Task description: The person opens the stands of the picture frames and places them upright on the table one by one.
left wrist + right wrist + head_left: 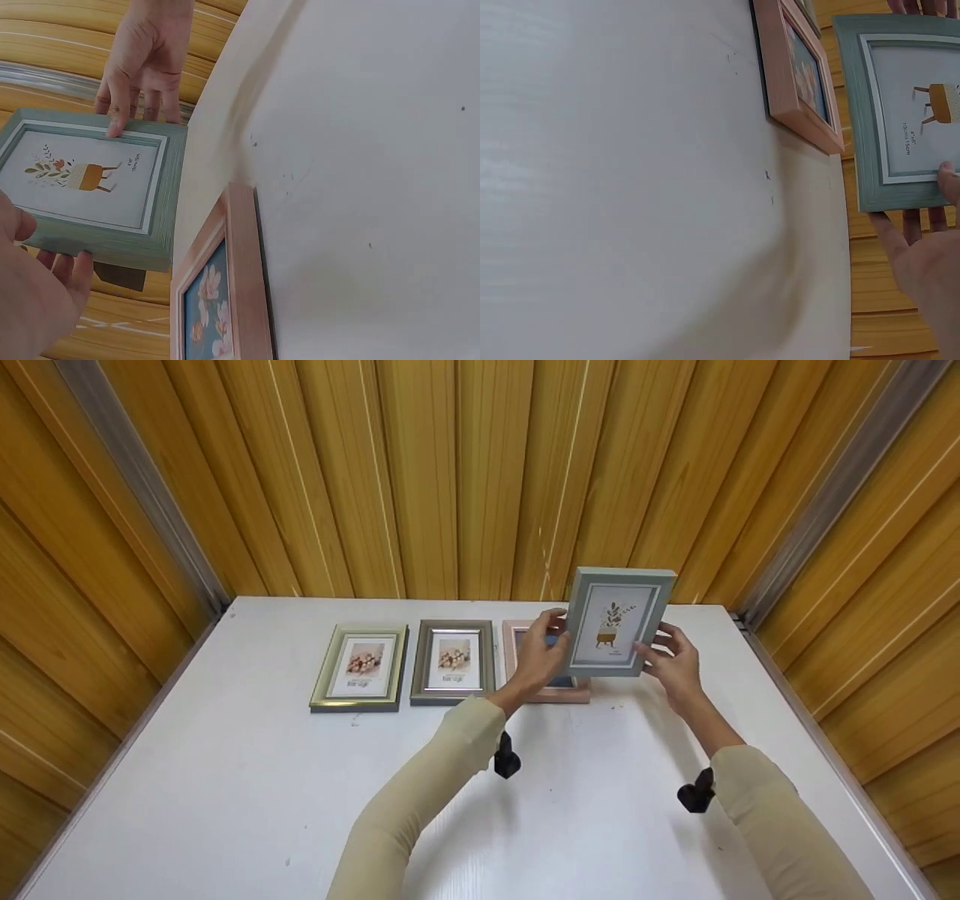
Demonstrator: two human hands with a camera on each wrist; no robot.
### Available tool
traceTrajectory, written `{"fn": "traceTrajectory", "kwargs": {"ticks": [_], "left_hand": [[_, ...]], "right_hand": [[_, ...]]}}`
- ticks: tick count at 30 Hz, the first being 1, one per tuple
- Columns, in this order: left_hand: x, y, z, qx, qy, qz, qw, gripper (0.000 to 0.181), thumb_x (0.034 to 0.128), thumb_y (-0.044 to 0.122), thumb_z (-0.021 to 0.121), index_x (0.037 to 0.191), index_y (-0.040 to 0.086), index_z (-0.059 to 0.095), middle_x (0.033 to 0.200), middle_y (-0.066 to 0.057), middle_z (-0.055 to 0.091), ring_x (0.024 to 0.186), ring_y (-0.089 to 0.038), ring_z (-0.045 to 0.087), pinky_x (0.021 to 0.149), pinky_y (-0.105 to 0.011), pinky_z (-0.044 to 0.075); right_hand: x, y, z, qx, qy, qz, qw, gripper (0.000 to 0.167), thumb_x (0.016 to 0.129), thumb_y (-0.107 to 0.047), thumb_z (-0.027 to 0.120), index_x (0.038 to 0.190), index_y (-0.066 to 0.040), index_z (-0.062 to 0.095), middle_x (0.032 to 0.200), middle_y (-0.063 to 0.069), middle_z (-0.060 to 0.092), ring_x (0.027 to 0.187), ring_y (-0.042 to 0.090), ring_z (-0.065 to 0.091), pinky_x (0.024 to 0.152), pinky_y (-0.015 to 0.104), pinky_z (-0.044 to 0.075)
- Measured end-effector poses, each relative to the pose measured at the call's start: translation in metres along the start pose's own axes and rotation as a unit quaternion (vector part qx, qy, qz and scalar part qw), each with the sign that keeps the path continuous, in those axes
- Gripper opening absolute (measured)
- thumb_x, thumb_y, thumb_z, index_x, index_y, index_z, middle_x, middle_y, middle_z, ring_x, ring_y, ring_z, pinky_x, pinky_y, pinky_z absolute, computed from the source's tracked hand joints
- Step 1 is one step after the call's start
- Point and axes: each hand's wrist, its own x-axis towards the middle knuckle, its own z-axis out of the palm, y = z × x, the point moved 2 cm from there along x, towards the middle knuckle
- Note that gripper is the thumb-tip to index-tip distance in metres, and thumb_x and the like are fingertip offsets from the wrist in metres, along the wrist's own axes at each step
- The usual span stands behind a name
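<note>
A grey-green picture frame (574, 652) with a potted-plant print is held up off the table, tilted toward the head camera. My left hand (541, 652) grips its left edge, thumb at the front and fingers reaching behind. On the opposite edge my right hand (677, 666) pinches the frame, its thumb on the front near the lower corner. In the left wrist view the green frame (176, 172) shows both hands on its sides. Below and behind the left hand lies a pink picture frame (551, 694) with a blue floral print, partly hidden in the head view.
To the left, a gold-rimmed picture frame (322, 675) and a grey-brown picture frame (454, 699) lie in a row with the pink one. All rest near the far edge of a white table (285, 795). Wood-patterned panels (420, 472) stand behind and at both sides.
</note>
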Motion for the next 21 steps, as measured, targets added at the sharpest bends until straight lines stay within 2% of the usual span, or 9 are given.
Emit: {"fn": "traceTrajectory", "kwargs": {"ticks": [5,9,14,18,21], "left_hand": [[0.004,-0.001,0.025,-0.023,-0.044,-0.037,0.9981,0.047,0.0993,0.0,0.049,0.146,0.005,0.049,0.142,-0.016,0.057,0.13,-0.028,0.056,0.108,-0.04,0.052],[0.007,-0.002,0.039,-0.006,-0.068,-0.084,0.9941,0.06,0.0977,0.002,0.054,0.155,0.012,0.041,0.151,-0.014,0.049,0.138,-0.032,0.049,0.113,-0.044,0.047],[0.009,-0.005,0.055,0.008,-0.098,-0.134,0.9861,0.071,0.0998,0.013,0.059,0.163,0.024,0.028,0.154,-0.014,0.042,0.141,-0.033,0.048,0.116,-0.047,0.044],[0.007,-0.01,0.067,-0.018,-0.127,-0.145,0.9812,0.075,0.1014,0.014,0.059,0.164,0.026,0.021,0.157,-0.012,0.039,0.144,-0.031,0.046,0.118,-0.045,0.042],[0.004,-0.013,0.075,-0.041,-0.145,-0.145,0.978,0.073,0.1017,0.013,0.059,0.164,0.02,0.022,0.16,-0.011,0.04,0.146,-0.031,0.045,0.118,-0.045,0.041]], "right_hand": [[0.002,0.001,-0.016,0.0,0.04,-0.003,0.9992,0.05,0.096,-0.005,0.068,0.142,-0.012,0.047,0.114,-0.003,0.055,0.098,0.005,0.061,0.084,0.022,0.06],[0.002,0.001,-0.026,0.004,0.059,0.016,0.9981,0.052,0.097,-0.002,0.066,0.144,-0.011,0.045,0.115,-0.001,0.054,0.098,0.006,0.06,0.084,0.021,0.059],[0.01,0.013,-0.039,-0.006,0.082,0.01,0.9966,0.052,0.097,-0.004,0.066,0.144,-0.012,0.045,0.113,-0.003,0.055,0.095,0.004,0.06,0.08,0.019,0.058],[0.011,0.021,-0.049,-0.045,0.087,0.005,0.9952,0.055,0.098,-0.006,0.065,0.148,-0.008,0.042,0.112,-0.004,0.054,0.091,0.001,0.059,0.077,0.018,0.057],[0.009,0.026,-0.056,-0.073,0.09,0.012,0.9932,0.057,0.1,-0.008,0.063,0.151,-0.007,0.039,0.115,-0.002,0.054,0.089,-0.002,0.058,0.077,0.017,0.057]]}}
